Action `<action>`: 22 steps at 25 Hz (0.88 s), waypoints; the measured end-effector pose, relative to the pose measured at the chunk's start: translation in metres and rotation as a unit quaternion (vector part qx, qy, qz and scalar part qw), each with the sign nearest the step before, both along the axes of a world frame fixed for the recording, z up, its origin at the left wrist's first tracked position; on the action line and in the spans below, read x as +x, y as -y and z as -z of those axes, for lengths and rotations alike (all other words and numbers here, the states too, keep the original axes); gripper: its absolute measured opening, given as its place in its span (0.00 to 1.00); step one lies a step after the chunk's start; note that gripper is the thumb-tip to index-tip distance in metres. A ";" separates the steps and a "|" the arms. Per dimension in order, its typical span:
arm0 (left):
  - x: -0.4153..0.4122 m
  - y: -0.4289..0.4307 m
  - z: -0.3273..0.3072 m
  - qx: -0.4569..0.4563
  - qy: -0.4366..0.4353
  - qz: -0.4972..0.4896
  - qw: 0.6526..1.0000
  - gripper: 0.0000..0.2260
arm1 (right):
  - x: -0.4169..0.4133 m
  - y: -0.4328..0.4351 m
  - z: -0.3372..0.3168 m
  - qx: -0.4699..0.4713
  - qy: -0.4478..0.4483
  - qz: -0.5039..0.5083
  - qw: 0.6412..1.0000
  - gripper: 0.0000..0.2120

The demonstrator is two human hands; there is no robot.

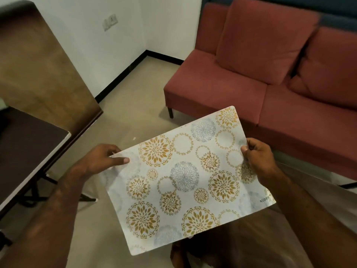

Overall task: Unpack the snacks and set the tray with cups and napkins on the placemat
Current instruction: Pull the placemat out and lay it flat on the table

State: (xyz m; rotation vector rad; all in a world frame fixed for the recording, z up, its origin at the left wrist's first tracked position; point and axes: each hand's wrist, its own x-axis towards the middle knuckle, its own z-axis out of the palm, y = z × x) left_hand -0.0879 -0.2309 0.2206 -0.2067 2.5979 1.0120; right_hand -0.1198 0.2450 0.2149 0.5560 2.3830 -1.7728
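A white placemat [185,182] printed with gold and grey flower circles hangs in the air in front of me, above the floor. My left hand [102,159] pinches its left edge, thumb on top. Along the right edge, my right hand [258,157] grips it with the thumb over the rim. The mat is held flat and slightly turned. No snacks, tray, cups or napkins are in view.
A red sofa [260,78] stands ahead and to the right. A dark table [29,151] on black legs is at the left, beside a brown panel [38,64]. Beige floor [139,97] lies between them.
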 end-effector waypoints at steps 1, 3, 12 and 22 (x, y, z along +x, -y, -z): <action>0.001 0.003 0.000 0.010 -0.019 -0.031 0.999 0.13 | 0.001 -0.007 0.000 0.003 -0.001 0.012 1.000 0.11; 0.001 0.004 0.001 0.082 -0.033 -0.115 0.989 0.13 | 0.004 -0.018 -0.001 0.006 -0.003 0.039 0.999 0.11; -0.007 -0.107 0.019 0.320 -0.021 -0.208 0.924 0.14 | 0.019 -0.071 -0.017 0.005 -0.026 0.211 0.977 0.11; -0.039 -0.215 0.019 0.272 -0.044 -0.107 0.955 0.10 | 0.071 -0.149 -0.008 0.054 -0.030 0.301 0.952 0.14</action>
